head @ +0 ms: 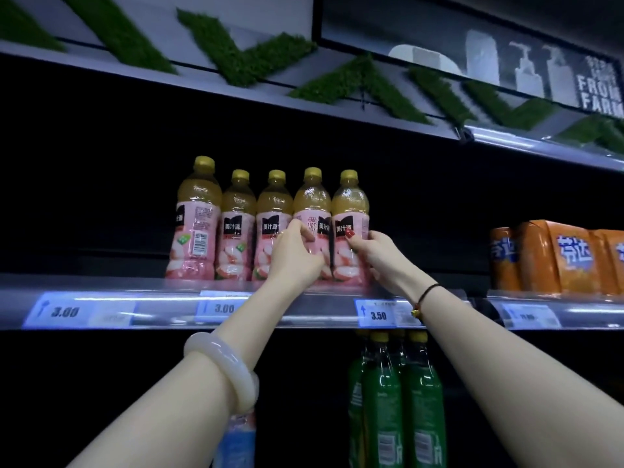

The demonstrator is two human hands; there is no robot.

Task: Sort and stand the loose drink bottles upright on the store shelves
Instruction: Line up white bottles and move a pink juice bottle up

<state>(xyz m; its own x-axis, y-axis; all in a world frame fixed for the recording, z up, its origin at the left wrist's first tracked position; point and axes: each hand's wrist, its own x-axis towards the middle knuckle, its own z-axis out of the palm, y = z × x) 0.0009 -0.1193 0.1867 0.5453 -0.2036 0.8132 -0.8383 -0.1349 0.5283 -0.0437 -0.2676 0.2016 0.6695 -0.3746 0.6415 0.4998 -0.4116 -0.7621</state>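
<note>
Several pink-labelled juice bottles with yellow caps stand upright in a row on the upper shelf (101, 285). My left hand (295, 255) wraps the lower part of the fourth bottle (312, 201) from the left. My right hand (374, 255) grips the fifth, rightmost bottle (349, 204) at its label, thumb across the front. Both bottles rest on the shelf and touch each other. The leftmost bottle (197, 211) is turned with its barcode outward.
Orange soda multipacks (557, 258) sit on the same shelf at the right, past a dark gap. Green bottles (398, 400) stand on the shelf below. A pale blue bottle (236, 440) shows under my left forearm. Price tags (62, 312) line the shelf rail.
</note>
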